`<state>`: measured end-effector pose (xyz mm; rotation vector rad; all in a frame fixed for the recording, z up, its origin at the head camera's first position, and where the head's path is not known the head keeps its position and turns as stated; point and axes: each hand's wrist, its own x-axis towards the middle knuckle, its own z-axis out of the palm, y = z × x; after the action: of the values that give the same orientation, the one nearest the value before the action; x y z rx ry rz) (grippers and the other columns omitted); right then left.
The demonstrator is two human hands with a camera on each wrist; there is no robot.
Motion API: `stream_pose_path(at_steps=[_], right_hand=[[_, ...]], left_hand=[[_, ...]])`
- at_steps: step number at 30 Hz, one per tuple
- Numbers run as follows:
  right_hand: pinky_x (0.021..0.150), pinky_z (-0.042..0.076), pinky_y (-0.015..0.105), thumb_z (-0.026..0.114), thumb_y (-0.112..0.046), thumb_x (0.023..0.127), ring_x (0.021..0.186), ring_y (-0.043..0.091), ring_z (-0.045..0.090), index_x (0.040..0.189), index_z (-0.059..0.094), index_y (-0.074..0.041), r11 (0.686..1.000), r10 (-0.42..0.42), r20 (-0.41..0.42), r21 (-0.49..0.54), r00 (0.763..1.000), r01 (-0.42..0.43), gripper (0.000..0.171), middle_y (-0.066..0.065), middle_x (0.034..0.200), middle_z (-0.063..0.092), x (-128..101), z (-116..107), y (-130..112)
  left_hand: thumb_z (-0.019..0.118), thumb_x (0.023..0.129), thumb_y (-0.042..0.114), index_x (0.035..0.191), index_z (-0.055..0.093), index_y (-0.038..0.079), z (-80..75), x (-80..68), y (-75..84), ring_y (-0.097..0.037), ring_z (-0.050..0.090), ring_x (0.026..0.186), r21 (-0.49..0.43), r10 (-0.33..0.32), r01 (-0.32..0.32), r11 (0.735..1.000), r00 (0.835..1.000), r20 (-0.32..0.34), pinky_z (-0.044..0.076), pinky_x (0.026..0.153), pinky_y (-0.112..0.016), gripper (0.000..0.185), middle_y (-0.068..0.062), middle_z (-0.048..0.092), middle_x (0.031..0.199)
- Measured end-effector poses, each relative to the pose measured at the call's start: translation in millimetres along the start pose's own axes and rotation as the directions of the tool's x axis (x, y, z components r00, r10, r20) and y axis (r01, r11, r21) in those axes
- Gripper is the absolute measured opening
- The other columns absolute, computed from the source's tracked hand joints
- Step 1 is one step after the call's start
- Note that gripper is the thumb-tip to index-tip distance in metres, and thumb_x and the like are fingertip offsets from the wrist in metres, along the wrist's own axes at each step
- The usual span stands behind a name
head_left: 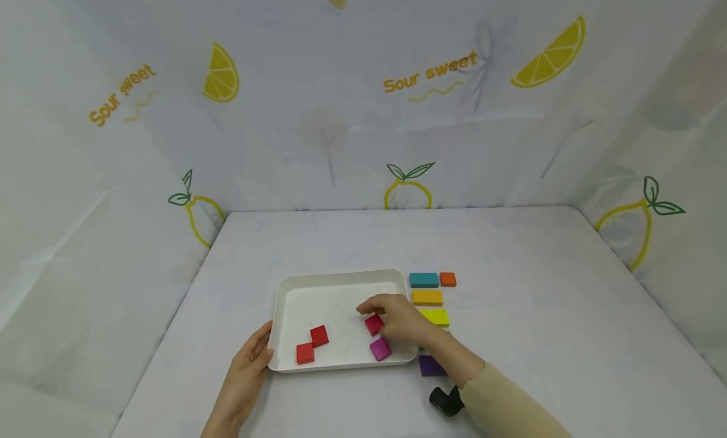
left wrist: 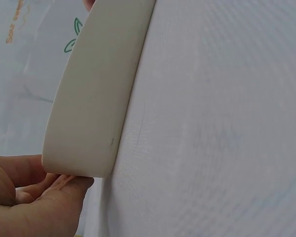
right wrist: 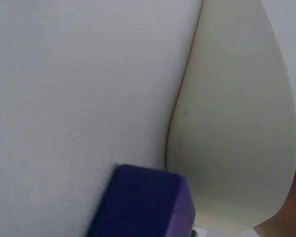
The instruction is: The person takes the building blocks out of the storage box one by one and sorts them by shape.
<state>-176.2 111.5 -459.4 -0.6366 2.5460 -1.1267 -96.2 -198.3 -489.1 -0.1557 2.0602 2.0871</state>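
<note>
I'm watching the left hand (head_left: pixel 245 368) resting flat against the near-left corner of the white tray (head_left: pixel 341 279), fingers relaxed and straight, pinching nothing. Inside the tray, two red blocks (head_left: pixel 312 344) are lying near the front-left, then a magenta block (head_left: pixel 380 348) nearer the right wall. The right hand (head_left: pixel 400 318) is reaching over that wall, fingertips curled onto a crimson block (head_left: pixel 373 324) on the tray floor. Outside, teal (head_left: pixel 423 279), orange (head_left: pixel 447 279), amber (head_left: pixel 427 297), yellow (head_left: pixel 437 317) and purple (head_left: pixel 430 366) blocks are sitting in a column on the table (head_left: pixel 568 337).

Teal block (head_left: pixel 423 279), orange block (head_left: pixel 447 279) (touching); yellow block (head_left: pixel 427 297) below.
</note>
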Motion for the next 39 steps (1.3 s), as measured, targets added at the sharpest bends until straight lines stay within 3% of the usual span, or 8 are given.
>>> stream_pose_path(at_steps=[6,11,16,27,39], right_hand=[[0.099,0.055,0.044,0.06,0.021,0.071,0.119,0.026,0.062,0.119,0.07,-0.01,1.0,0.007,-0.015,-0.013,1.0,-0.008,0.058,0.004,0.118,0.072,0.2,2.1,2.9],[0.1,0.055,0.041,0.068,0.014,0.078,0.115,0.023,0.064,0.119,0.07,-0.009,1.0,-0.002,-0.011,-0.005,1.0,0.002,0.047,0.004,0.117,0.072,1.8,3.3,4.7],[0.099,0.056,0.04,0.074,0.004,0.082,0.111,0.022,0.065,0.118,0.07,-0.008,0.999,-0.025,-0.014,0.031,1.0,0.025,0.038,0.004,0.115,0.072,1.0,6.9,4.5],[0.098,0.055,0.039,0.075,-0.007,0.085,0.107,0.016,0.063,0.115,0.071,-0.015,0.992,0.009,-0.031,0.128,0.999,-0.005,0.031,-0.001,0.112,0.072,2.8,19.8,-0.6],[0.101,0.054,0.039,0.074,-0.008,0.086,0.11,0.017,0.064,0.12,0.07,-0.012,0.995,-0.034,-0.043,0.09,0.998,0.037,0.034,0.0,0.115,0.072,3.2,22.2,-1.8]], left_hand=[[0.037,0.104,0.005,0.157,0.018,0.006,0.0,0.5,-0.9,-0.029,0.018,0.151,-0.007,-0.004,0.004,1.0,1.0,0.009,0.039,0.098,-0.002,0.057,-0.017,0.016,0.166],[0.037,0.104,0.005,0.157,0.019,0.007,0.2,0.2,-0.7,-0.029,0.018,0.151,-0.005,-0.009,0.009,1.0,1.0,0.007,0.039,0.098,-0.001,0.056,-0.017,0.016,0.166],[0.037,0.104,0.005,0.157,0.018,0.006,0.2,0.0,-0.9,-0.029,0.017,0.152,-0.01,-0.008,0.008,1.0,1.0,0.013,0.038,0.097,0.0,0.056,-0.017,0.015,0.166],[0.035,0.104,0.003,0.157,0.016,0.003,0.1,0.5,-0.7,-0.03,0.014,0.153,-0.022,0.009,-0.009,1.0,1.0,0.021,0.038,0.097,0.0,0.057,-0.019,0.012,0.166],[0.036,0.104,0.003,0.157,0.016,0.004,-0.3,0.2,-0.5,-0.03,0.014,0.153,-0.018,0.002,-0.002,1.0,1.0,0.019,0.039,0.097,0.0,0.057,-0.019,0.012,0.166]])
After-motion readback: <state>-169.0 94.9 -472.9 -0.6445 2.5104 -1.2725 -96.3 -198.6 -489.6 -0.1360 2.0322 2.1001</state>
